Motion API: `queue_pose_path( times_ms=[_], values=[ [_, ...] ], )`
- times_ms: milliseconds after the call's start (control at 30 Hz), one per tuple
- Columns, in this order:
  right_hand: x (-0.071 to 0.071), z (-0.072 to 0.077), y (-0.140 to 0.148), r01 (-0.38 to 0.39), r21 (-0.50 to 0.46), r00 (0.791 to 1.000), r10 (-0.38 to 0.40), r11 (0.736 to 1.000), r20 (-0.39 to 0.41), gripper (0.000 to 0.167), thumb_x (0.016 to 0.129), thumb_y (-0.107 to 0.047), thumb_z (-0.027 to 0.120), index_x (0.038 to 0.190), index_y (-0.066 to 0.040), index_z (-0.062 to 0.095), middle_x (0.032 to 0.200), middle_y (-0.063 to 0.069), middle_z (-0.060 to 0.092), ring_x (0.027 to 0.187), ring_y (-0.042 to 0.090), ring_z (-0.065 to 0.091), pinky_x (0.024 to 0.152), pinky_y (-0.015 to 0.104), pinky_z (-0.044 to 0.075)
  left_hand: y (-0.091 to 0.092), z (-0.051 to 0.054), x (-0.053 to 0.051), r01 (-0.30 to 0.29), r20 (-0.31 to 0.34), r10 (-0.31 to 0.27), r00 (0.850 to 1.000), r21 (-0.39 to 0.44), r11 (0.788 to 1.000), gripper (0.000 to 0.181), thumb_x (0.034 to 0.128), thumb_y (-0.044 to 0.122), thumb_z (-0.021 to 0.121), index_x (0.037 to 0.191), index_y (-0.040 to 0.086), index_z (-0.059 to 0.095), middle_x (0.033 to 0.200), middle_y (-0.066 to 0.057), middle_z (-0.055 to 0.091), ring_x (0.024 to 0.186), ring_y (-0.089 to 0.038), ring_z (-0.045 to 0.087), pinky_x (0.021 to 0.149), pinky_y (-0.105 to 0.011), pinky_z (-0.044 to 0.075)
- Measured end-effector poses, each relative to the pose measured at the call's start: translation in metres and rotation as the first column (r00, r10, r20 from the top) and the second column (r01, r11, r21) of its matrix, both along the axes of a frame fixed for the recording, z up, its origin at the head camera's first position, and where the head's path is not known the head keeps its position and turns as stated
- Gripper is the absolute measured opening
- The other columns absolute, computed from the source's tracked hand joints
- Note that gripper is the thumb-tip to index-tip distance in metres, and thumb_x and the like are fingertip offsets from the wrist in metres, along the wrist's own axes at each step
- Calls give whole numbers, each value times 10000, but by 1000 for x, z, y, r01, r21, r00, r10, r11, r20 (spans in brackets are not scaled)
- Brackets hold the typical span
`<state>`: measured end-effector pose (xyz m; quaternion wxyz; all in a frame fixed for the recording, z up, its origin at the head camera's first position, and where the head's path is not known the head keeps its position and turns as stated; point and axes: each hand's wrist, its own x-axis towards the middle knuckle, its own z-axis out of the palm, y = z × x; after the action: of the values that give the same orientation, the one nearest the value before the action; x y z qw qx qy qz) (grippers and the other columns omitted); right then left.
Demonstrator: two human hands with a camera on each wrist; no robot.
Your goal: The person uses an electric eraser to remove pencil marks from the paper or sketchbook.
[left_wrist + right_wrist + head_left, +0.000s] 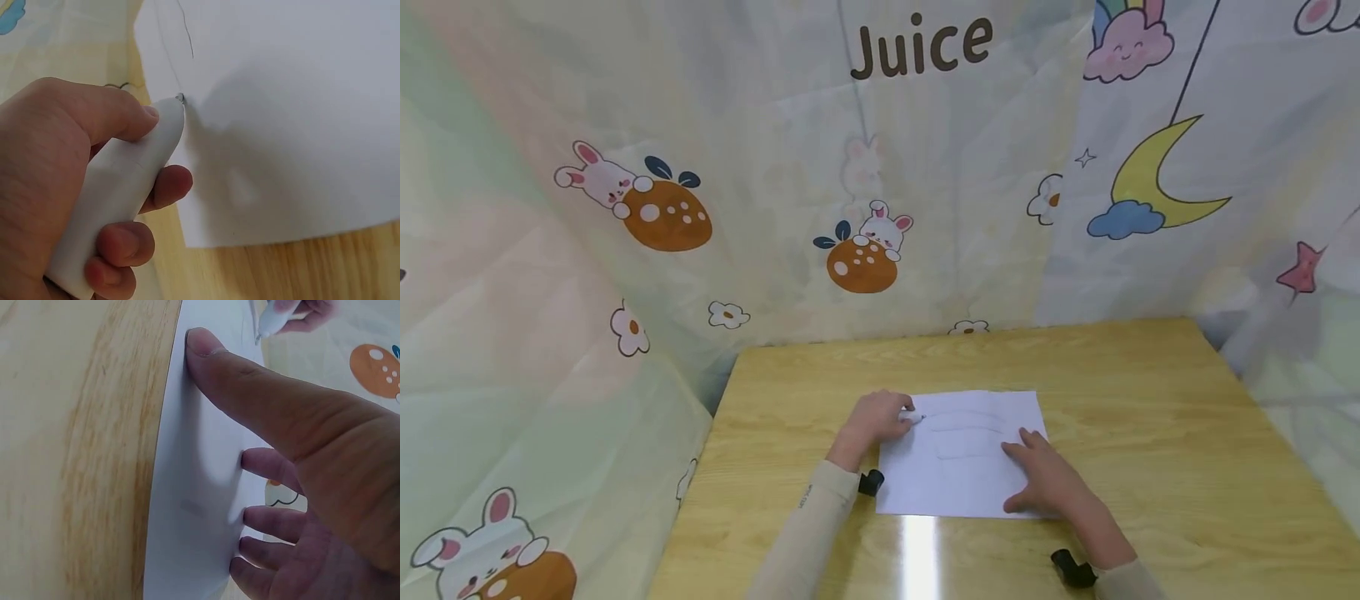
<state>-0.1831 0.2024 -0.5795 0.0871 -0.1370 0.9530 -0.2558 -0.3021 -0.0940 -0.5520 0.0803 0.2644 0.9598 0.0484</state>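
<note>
A sheet of white paper (958, 479) lies on the wooden table, with several thin grey lines curving and running across it. My left hand (880, 417) holds a thick white pen-shaped tool (128, 165) at the sheet's left side. The tool's small dark tip meets the paper at the end of a thin line in the left wrist view; whether it inks or cuts cannot be told. On the paper's right part rests my right hand (1047, 482), fingers spread. Its thumb (206, 347) lies near the sheet's edge, and its fingertips touch the paper.
The wooden table (1150, 417) extends around the sheet on all sides. Behind and beside it hangs a printed cloth (760, 167) with rabbits, a moon and the word Juice. Black wrist devices (871, 482) show at both wrists.
</note>
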Motion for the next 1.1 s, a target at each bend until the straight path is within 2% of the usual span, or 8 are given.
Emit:
queue_pose_path(
  times_ms=[267, 533, 733, 933, 1100],
  values=[
    [-2, 4, 0, 6, 35, 1000, -6, 999, 1, 924, 537, -368, 944, 1305, -4, 581, 1421, 358, 350, 1316, 552, 270, 984, 632, 328, 8, 3, -2, -1, -3, 1, 1000, -26, 1000, 238, 903, 322, 640, 1107, 225, 714, 881, 77, 671, 640, -102, 498, 555, -276, 417],
    [-4, 4, -4, -17, 22, 1000, 16, 1000, 20, 926, 531, -360, 947, 1305, -2, 586, 1413, 375, 342, 1308, 569, 268, 983, 634, 328, 4, 2, 1, -25, -16, 25, 1000, -45, 999, 227, 888, 307, 652, 1089, 226, 721, 905, 68, 683, 652, -98, 505, 577, -289, 438],
    [-3, 2, -5, -10, 27, 1000, 10, 1000, 12, 930, 517, -354, 952, 1300, -4, 593, 1405, 376, 351, 1303, 569, 276, 976, 630, 337, 8, 5, 4, 17, -25, -18, 1000, -24, 1000, 234, 898, 328, 650, 1091, 217, 721, 943, 75, 691, 721, -83, 564, 619, -286, 475],
    [-2, 1, -5, -11, 34, 1000, 10, 999, 17, 953, 517, -390, 946, 1315, -13, 587, 1415, 374, 341, 1308, 567, 270, 982, 632, 331, 7, 3, 6, -16, -26, 15, 1000, -60, 998, 222, 893, 312, 659, 1087, 226, 725, 936, 73, 687, 720, -85, 552, 618, -285, 466],
    [-2, 3, -5, -9, 17, 1000, 9, 1000, 3, 932, 512, -352, 952, 1298, -2, 596, 1406, 380, 348, 1302, 574, 273, 984, 635, 326, 10, 3, 4, 12, -10, -13, 1000, -42, 999, 237, 899, 316, 650, 1102, 216, 720, 963, 68, 694, 718, -84, 564, 624, -285, 476]
  ],
)
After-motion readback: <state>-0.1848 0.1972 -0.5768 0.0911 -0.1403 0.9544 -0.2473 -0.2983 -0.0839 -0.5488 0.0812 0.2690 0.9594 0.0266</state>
